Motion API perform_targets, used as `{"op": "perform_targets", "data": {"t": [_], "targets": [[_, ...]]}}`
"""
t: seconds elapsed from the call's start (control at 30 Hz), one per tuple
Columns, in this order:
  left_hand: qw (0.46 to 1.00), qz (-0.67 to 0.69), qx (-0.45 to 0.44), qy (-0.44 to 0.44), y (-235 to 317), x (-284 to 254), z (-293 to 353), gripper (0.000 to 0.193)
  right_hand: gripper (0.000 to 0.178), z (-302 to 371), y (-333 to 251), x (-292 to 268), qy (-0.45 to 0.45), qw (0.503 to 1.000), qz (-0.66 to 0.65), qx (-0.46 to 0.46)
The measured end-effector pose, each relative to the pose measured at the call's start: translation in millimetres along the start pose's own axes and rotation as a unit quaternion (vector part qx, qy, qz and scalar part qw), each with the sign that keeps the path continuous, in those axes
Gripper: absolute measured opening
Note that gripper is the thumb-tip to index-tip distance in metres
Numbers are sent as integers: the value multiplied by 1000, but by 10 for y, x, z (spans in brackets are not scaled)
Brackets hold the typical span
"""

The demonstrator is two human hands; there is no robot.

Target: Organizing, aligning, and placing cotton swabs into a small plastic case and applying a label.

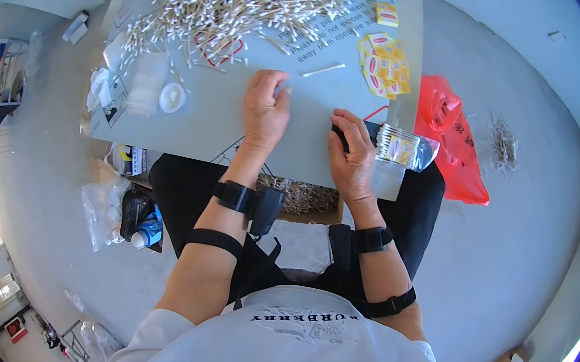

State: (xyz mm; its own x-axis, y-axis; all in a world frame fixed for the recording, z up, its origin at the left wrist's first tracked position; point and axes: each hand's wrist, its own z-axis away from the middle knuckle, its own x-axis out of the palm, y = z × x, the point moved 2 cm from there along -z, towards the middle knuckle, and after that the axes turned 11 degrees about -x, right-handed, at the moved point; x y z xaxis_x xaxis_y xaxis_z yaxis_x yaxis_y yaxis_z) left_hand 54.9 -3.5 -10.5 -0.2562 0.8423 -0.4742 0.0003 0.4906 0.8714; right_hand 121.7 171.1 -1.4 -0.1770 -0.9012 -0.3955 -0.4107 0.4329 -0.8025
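My left hand (267,110) rests over the tabletop with its fingers loosely bent and the thumb apart; nothing shows in it. A single cotton swab (324,70) lies on the table, to the right beyond that hand. My right hand (353,158) is curled over a flat black object (371,129) near the table's front edge; its kind is unclear. Against the right end of that object lies a clear plastic pack of cotton swabs (401,149) with a yellow label inside. A big loose heap of cotton swabs (233,1) covers the far left of the table.
Yellow-and-white labels (387,68) lie at the table's right side. On the left stand a small round white container (172,97) and clear plastic bags (147,83). A red plastic bag (449,143) hangs beside the right edge. Below the table is a box of swabs (302,199).
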Motion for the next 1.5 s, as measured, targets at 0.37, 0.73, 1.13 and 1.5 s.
{"op": "perform_targets", "data": {"t": [0.37,0.73,1.13,1.5], "targets": [[961,-215,171,-30,279,357,-148,17,32,-533,176,217,-15,978,179,-111],[961,-215,-167,-53,-156,-466,-374,18,10,-320,44,237,-73,982,135,-106],[936,-268,224,-37,50,-123,-547,17,17,-342,14,169,-84,993,51,-60],[993,-82,83,-35,107,-71,-17,21,45,-319,163,159,16,1000,7,-7]]}}
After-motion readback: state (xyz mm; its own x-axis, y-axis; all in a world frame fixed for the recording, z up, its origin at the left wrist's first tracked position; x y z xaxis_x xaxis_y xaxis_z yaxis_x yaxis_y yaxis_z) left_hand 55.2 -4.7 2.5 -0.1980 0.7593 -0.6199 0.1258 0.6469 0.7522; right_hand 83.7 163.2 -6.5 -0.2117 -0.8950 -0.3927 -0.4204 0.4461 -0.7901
